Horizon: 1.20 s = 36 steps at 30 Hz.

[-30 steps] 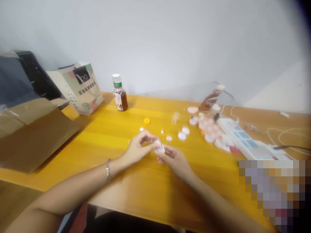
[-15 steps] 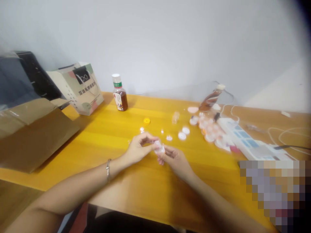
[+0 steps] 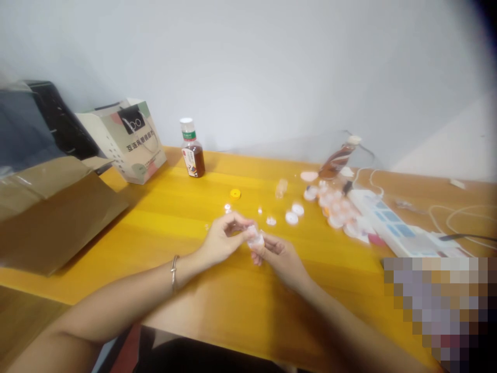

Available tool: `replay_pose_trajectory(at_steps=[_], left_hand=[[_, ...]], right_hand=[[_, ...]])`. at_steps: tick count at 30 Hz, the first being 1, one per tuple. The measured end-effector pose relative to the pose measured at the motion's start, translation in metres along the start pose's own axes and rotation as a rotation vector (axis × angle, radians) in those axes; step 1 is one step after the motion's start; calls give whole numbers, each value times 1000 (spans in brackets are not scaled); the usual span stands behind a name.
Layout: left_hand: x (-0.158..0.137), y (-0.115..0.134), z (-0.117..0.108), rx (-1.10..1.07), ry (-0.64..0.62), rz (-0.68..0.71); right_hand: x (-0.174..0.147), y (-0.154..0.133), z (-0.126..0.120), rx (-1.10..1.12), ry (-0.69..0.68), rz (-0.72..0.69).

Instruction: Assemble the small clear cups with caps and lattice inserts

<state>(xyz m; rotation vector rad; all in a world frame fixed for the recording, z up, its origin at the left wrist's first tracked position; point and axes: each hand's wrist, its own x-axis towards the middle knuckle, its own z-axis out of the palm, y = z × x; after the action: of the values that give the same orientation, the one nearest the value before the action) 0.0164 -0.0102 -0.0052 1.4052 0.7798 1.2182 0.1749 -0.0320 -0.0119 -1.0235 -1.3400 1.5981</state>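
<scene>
A small whitish, partly see-through piece (image 3: 255,239) is held between my two hands above the middle of the table; blur hides its exact kind. My left hand (image 3: 224,239) pinches its upper left side with thumb and fingers. From the lower right, my right hand (image 3: 280,257) grips the same piece, its fingers bent beneath. Just beyond the hands lie a small white part (image 3: 271,221), a pair of round white discs (image 3: 292,217) and a yellow round piece (image 3: 235,194). Another small white part (image 3: 227,207) sits behind my left hand.
A bottle of brown drink (image 3: 193,155) stands at the back, beside a paper bag (image 3: 142,150). An open cardboard box (image 3: 58,228) fills the left. To the right are a leaning bottle (image 3: 337,159), a cluster of round pieces (image 3: 336,204), a white power strip (image 3: 388,217) and cables.
Almost nothing differs. Both hands keep their hold on the small whitish piece, and the whole view has shifted very slightly.
</scene>
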Motion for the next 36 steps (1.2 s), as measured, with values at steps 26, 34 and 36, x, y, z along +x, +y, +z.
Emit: replay_pose_trajectory(at_steps=[26, 34, 36], left_hand=[[3, 4, -13, -147, -309, -11], [3, -3, -7, -164, -183, -27], [3, -3, -9, -178, -226, -66]], right_hand=[[-4, 1, 2, 240, -131, -1], [-3, 0, 2, 230, -96, 24], [-4, 1, 3, 302, -132, 53]])
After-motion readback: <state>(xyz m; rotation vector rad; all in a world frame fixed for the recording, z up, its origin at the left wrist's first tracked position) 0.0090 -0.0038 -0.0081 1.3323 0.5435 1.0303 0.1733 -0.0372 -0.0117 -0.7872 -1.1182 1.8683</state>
